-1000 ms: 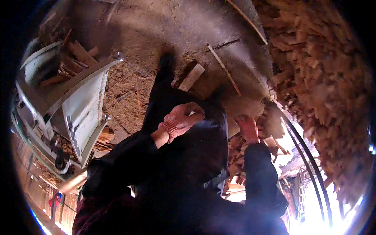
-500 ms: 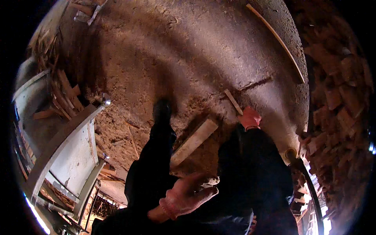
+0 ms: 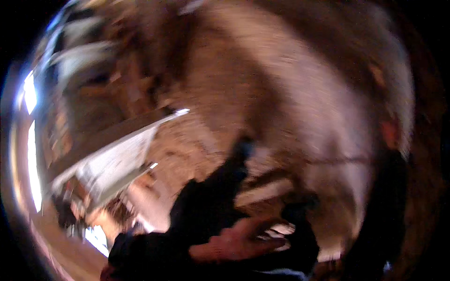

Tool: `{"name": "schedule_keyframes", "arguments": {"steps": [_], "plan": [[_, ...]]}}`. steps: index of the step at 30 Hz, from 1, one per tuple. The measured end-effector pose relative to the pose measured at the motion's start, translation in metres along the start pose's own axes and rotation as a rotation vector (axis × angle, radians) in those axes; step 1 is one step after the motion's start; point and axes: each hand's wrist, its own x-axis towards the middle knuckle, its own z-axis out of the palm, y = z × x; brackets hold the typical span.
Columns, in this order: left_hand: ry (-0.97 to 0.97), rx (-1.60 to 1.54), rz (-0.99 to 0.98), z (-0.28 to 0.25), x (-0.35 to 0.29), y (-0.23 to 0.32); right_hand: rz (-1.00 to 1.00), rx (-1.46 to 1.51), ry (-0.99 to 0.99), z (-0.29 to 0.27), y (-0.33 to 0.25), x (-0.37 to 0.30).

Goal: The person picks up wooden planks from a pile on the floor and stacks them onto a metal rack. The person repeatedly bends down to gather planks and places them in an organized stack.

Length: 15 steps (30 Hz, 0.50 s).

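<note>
Motion smears the whole view. My left hand (image 3: 241, 241), in a pink glove, is in front of my body at the lower middle, its fingers stretched out with a dark gap between them. A pale patch shows at its fingertips, too blurred to identify. Far out at the right, my right hand (image 3: 390, 133) is a reddish blur at the end of a dark sleeve (image 3: 386, 196). Its fingers and anything in them cannot be made out. A pale wooden plank (image 3: 265, 192) lies on the ground just beyond my left hand.
At the left stands a frame with a dark beam (image 3: 110, 140) and a whitish panel (image 3: 119, 161). Blurred wood pieces (image 3: 133, 86) lie behind it. My dark boot (image 3: 243, 147) rests on the brown ground (image 3: 300, 70), which is strewn with debris near the frame.
The view has swung, shifting the frame, plank and boot rightward. My right arm has moved out to the right; the wooden strip it held is no longer distinct. My left hand stays low before me.
</note>
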Motion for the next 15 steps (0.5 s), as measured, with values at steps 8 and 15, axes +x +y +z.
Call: {"name": "schedule_keyframes", "arguments": {"steps": [8, 15], "plan": [[0.179, -0.022, -0.015, -0.009, -0.015, -0.001, -0.078, -0.056, -0.22, 0.073, -0.018, 0.019], [0.185, 0.176, -0.057, 0.013, 0.0, 0.033, -0.074, 0.062, -0.285, 0.054, -0.014, -0.061]]}}
